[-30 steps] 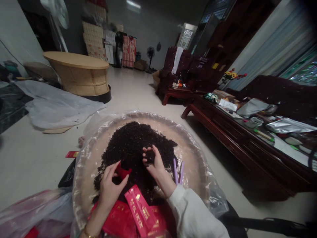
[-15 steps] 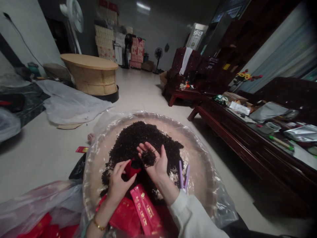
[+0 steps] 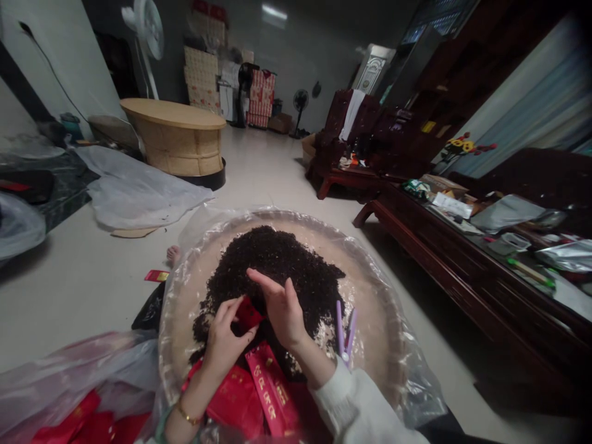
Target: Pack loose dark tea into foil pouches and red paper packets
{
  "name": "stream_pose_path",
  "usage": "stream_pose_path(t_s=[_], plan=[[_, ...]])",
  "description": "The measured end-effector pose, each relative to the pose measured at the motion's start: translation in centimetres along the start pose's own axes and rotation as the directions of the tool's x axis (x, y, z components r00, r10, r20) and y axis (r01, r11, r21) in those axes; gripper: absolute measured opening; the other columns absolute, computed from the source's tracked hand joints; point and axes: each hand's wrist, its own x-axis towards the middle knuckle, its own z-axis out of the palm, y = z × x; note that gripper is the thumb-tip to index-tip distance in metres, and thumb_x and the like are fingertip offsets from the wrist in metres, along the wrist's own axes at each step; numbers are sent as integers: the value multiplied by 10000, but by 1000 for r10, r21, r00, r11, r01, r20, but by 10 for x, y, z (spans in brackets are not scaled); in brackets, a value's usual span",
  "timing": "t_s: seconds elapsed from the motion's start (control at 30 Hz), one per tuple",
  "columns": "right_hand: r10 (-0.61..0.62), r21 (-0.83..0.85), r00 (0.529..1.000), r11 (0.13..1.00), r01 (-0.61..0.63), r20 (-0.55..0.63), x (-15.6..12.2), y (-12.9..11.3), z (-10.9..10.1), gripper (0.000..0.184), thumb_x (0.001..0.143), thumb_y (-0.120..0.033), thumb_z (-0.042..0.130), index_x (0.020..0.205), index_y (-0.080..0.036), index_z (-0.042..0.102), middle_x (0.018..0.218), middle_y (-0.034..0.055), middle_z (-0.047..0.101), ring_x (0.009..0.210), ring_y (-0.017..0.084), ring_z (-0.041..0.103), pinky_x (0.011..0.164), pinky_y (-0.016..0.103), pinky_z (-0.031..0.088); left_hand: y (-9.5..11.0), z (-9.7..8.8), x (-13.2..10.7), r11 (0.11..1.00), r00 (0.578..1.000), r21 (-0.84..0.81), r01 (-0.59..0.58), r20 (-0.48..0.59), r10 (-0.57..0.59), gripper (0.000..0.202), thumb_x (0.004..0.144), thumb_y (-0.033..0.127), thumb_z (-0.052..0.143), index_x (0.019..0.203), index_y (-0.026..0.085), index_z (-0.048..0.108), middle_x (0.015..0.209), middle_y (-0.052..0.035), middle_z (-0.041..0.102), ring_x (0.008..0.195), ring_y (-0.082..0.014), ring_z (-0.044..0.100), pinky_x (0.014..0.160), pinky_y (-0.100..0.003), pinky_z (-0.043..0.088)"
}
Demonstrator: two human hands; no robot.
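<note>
My left hand (image 3: 226,330) is closed around a small red pouch (image 3: 248,313), its mouth tipped up toward my other hand. My right hand (image 3: 285,311) is turned on edge beside the pouch, fingers stretched out; whether any leaves lie in its palm is hidden. Behind both hands spreads a heap of dark loose tea leaves (image 3: 272,250) on a round, plastic-lined tray (image 3: 374,345). Red printed packets (image 3: 272,391) lie at the tray's near side, below my wrists. A purple hair-straightener-like clamp (image 3: 345,333) rests at the heap's right, its arms apart.
Clear plastic with red packets (image 3: 92,419) lies at lower left. To the right runs a dark wooden table (image 3: 435,259) covered with bags and boxes. Farther back stand a round woven basket stand (image 3: 178,142), a white fan (image 3: 148,31) and stacked boxes (image 3: 201,77).
My right hand has rolled from palm up, with tea leaves in it, onto its edge toward the pouch. The leaves no longer show in it. My left hand keeps the pouch.
</note>
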Motion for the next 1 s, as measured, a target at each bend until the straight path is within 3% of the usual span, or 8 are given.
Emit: stream_pose_path(t_s=[0.17,0.37,0.47,0.6,0.77,0.87,0.93,1.0], plan=[[-47,-293,996,954,68,77,-4,-2,-13,478,916,-593,393,1109,-263,681,1314,54,570,1272,224,472,1076,396,360,-1,2,-1,1000,998,7,9,-57,-9,438,749,342,665,1158,198,609,1005,-62,637,724,-161,631,683,-317,563],[-98,-836,957,468,287,274,-16,-7,-37,254,916,-276,474,1087,-200,646,993,92,646,936,204,577,860,363,474,-1,-2,2,998,989,34,44,-143,-38,383,758,379,660,1092,192,639,968,-60,650,787,-184,639,726,-326,550],[78,-864,895,311,396,438,-30,-1,-41,389,874,-270,534,1250,-168,538,1044,111,649,941,232,551,853,390,468,-2,-5,3,993,974,47,106,-208,-94,386,761,398,647,1080,181,643,961,-62,647,703,-164,612,675,-315,544],[179,-852,839,221,475,514,-47,16,-40,639,840,-345,591,1384,-96,367,1272,180,553,1130,269,485,962,410,409,-1,-9,6,985,948,56,161,-285,-139,421,747,431,653,1070,160,650,968,-73,644,717,-172,609,682,-318,541],[456,-795,703,17,607,546,-53,27,-45,308,897,-389,537,1081,-160,628,967,101,676,1024,252,526,921,395,390,3,-14,11,982,940,75,174,-309,-143,451,739,438,644,1093,158,644,979,-79,645,774,-192,617,708,-326,542],[567,-778,686,-119,617,457,-53,23,-51,210,894,-299,526,831,-158,668,818,91,663,904,232,543,825,367,415,4,-17,13,980,919,70,185,-367,-147,472,735,445,641,1096,142,646,967,-83,632,786,-198,618,727,-336,541],[565,-763,688,-149,628,456,-52,20,-51,161,870,-247,549,918,-156,674,918,106,668,969,241,542,827,358,421,3,-18,14,977,894,60,206,-417,-162,475,733,451,639,1096,145,649,973,-82,617,805,-202,618,767,-351,536],[537,-729,668,-134,671,516,-48,21,-48,365,822,-242,615,1175,-153,603,1198,137,608,1141,270,490,908,375,409,2,-19,14,972,872,59,229,-456,-177,476,732,450,637,1105,155,649,989,-82,607,836,-208,617,807,-365,529]])
